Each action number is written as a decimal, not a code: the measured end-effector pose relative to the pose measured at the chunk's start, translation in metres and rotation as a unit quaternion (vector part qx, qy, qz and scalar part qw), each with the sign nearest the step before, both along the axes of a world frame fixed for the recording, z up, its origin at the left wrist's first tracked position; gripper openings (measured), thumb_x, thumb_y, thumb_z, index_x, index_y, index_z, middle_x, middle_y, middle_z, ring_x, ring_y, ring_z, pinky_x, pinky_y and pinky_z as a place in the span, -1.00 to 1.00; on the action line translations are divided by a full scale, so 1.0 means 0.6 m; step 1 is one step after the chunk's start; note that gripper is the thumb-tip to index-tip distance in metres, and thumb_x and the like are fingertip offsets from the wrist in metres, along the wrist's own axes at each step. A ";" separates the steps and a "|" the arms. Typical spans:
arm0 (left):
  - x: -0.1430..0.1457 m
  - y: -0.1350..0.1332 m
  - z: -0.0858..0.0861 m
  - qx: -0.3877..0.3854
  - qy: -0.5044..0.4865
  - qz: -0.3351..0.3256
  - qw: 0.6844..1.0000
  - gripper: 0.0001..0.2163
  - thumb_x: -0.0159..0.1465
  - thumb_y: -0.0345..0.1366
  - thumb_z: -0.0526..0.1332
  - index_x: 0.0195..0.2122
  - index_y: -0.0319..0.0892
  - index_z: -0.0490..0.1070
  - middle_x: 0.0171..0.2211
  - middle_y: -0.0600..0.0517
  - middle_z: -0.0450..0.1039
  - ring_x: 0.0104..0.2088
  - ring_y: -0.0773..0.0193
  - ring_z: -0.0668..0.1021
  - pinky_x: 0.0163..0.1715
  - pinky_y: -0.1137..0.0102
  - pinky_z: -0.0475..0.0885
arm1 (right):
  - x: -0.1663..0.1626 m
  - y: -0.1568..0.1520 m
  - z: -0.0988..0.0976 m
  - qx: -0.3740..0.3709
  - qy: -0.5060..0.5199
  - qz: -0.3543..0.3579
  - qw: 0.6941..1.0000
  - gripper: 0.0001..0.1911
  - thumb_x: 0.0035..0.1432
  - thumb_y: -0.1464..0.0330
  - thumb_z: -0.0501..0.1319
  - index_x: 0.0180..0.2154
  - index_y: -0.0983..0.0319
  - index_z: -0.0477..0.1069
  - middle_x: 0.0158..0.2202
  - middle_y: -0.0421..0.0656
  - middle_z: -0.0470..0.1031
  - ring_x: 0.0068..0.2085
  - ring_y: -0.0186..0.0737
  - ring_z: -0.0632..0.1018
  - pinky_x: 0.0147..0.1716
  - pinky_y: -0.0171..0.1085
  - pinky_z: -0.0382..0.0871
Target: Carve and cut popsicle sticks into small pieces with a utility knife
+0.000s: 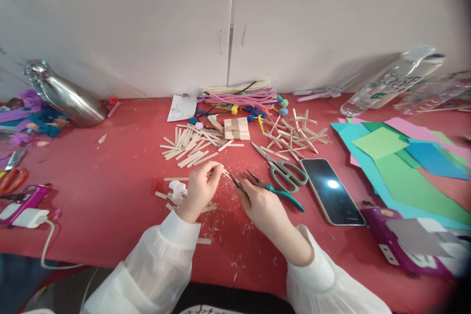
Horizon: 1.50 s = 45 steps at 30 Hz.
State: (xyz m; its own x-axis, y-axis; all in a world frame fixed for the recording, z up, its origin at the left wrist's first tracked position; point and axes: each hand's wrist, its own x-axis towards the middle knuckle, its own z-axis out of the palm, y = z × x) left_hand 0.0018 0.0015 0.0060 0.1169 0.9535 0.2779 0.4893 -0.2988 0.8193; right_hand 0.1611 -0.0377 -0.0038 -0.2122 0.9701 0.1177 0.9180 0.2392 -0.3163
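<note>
Between the thumb and fingers of my left hand point(205, 184) is a small pale wooden craft stick piece point(225, 172). My right hand point(262, 204) is closed around a slim, dark, blade-like tool point(235, 181); its tip meets the stick, and its exact kind is unclear. Just beyond my right hand lie teal-handled pliers point(285, 197) and green-handled scissors point(283, 169). Wood shavings point(228, 206) are scattered on the red table around both hands. A crumpled white tissue point(178, 190) and several loose sticks point(172, 205) lie beside my left wrist.
Ahead are loose craft sticks point(189, 144), a banded stick bundle point(236, 129), joined sticks point(294, 135) and pipe cleaners point(239, 98). A phone point(333, 191), coloured paper point(405, 167), bottle point(386, 83) and purple power strip point(401, 240) are right; a steel jug point(69, 95) stands left.
</note>
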 end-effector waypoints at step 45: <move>0.011 -0.002 -0.009 -0.020 -0.172 0.011 0.985 -0.78 0.26 -0.15 0.10 -0.35 -0.19 0.38 -0.42 -0.01 0.52 -0.36 0.27 0.58 -0.28 0.40 0.50 | 0.000 0.003 0.015 -0.132 0.276 -0.019 0.952 -0.72 0.21 0.22 -0.07 -0.53 0.13 0.00 -0.68 -0.27 0.28 -0.68 -0.29 0.37 -0.63 -0.34 0.18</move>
